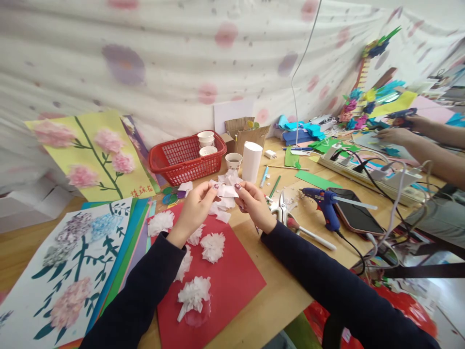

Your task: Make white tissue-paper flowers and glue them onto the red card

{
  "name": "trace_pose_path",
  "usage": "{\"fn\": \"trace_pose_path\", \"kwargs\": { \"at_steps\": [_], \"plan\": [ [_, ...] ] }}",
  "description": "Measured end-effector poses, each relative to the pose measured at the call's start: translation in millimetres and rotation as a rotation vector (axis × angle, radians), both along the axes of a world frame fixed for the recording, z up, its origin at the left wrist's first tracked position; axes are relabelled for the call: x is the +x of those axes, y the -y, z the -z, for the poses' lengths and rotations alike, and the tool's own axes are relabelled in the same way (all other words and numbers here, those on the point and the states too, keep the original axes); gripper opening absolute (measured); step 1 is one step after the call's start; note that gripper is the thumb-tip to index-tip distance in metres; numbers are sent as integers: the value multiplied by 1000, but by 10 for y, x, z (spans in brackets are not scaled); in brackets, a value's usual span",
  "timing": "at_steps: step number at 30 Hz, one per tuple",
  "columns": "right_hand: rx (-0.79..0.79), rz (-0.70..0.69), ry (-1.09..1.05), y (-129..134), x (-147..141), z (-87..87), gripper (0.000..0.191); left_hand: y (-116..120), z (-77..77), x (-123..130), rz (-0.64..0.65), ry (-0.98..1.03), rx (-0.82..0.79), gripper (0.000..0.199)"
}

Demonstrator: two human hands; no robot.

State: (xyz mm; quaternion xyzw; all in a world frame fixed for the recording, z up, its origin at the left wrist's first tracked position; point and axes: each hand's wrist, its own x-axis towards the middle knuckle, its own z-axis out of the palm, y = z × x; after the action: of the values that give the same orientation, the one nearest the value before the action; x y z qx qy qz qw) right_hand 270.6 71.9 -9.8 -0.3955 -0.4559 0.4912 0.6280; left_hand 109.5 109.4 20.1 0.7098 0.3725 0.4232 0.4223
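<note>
A small piece of white tissue paper [225, 191] is stretched between my two hands, above the far edge of a red sheet [236, 271]. My left hand [196, 206] pinches its left end between thumb and finger. On the other end, my right hand [254, 201] is closed in the same pinch. Several ruffled white paper flowers [213, 247] lie on the red sheet, and one near the front [194, 294] sits beside a shiny wet-looking patch. Loose white tissue pieces [220, 210] lie just beyond and below my hands.
Left stand floral pictures [98, 160] and coloured sheets. Behind are a red basket [185, 167] with paper cups and a white roll [251, 162]. Scissors [281, 208], a blue glue gun [325, 206], a phone [354, 211] and a power strip [370, 172] lie right. Another person's hands [403, 131] work beyond.
</note>
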Motion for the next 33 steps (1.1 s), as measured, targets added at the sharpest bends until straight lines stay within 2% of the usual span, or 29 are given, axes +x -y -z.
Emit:
{"fn": "trace_pose_path", "kwargs": {
  "at_steps": [6,11,14,16,18,21,24,28,33],
  "plan": [
    [-22,69,-120,-48,20,42,40,-80,19,-40,-109,-28,7,21],
    [-46,123,-136,-78,27,65,41,-210,198,-91,-143,-299,73,26],
    [-61,142,-129,-89,27,77,44,-259,289,-107,-177,-332,85,17],
    [-69,154,-123,-92,23,81,46,-250,271,-108,-241,-330,115,7],
    [-76,161,-118,-89,16,78,46,-193,186,-95,-282,-300,193,13],
    [-82,136,-109,-67,1,64,47,-40,20,-41,-195,-206,281,17],
    [-76,78,-117,-34,-14,54,46,104,-69,31,-41,-90,149,20],
    [-60,12,-107,-4,-28,50,41,157,-57,77,66,35,-67,29],
    [-46,-24,-123,9,-30,13,41,125,-33,65,100,123,-172,30]
  ]
}}
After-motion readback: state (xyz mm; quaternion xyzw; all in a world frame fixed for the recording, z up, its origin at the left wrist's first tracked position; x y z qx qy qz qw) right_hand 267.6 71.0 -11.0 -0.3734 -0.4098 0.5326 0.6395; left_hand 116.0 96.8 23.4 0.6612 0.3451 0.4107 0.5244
